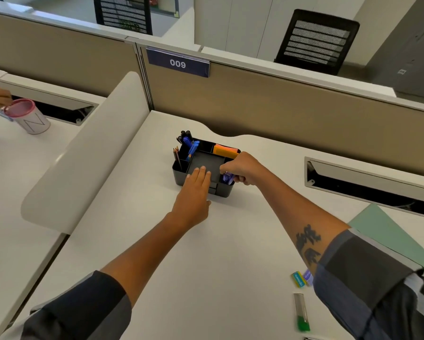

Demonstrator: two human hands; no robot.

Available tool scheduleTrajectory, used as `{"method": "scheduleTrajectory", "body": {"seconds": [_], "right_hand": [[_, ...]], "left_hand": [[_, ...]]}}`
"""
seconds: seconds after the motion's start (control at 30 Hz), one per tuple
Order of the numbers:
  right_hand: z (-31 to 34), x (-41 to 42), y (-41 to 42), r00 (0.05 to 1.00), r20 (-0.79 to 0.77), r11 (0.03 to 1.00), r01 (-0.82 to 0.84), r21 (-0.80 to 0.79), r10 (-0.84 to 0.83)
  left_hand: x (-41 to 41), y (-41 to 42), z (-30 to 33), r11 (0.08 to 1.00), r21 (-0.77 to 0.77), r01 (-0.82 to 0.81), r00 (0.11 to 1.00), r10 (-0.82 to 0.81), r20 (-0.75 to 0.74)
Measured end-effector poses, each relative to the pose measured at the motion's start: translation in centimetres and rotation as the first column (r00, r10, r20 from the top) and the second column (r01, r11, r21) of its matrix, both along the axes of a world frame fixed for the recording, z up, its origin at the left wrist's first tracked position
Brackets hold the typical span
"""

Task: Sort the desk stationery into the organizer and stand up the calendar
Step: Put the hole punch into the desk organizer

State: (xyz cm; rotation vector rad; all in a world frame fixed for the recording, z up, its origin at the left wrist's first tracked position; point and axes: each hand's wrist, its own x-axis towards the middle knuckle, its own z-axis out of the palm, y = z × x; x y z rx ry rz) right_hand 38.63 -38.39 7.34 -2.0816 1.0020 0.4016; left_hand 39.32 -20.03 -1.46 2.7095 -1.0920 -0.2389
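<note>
The organizer (181,169), mid-counter (230,241), is steadied by the flat, open left hand (196,190). A purple item (226,178) is gripped by the right hand (242,168) over the front-right compartment; it should be lowered straight in before release.

Bright, even overhead office light, only soft short shadows under the organizer (203,168); wide-angle bowing toward frame edges, slight softness and motion blur on items nearest the camera, no harsh glare.
</note>
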Motion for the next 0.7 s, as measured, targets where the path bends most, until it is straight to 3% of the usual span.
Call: {"method": "scheduleTrajectory", "body": {"seconds": [0.3,0.7], "right_hand": [[-0.5,0.2,0.2,0.996,-0.073,0.997,0.045,0.058,-0.041],[-1.2,0.3,1.0,0.984,-0.053,0.931,0.176,0.32,-0.168]], "left_hand": [[-0.1,-0.1,0.2,1.0,0.005,-0.009,1.0,0.009,-0.01],[0.0,-0.1,0.3,1.0,-0.013,-0.015,1.0,0.015,-0.024]]}}
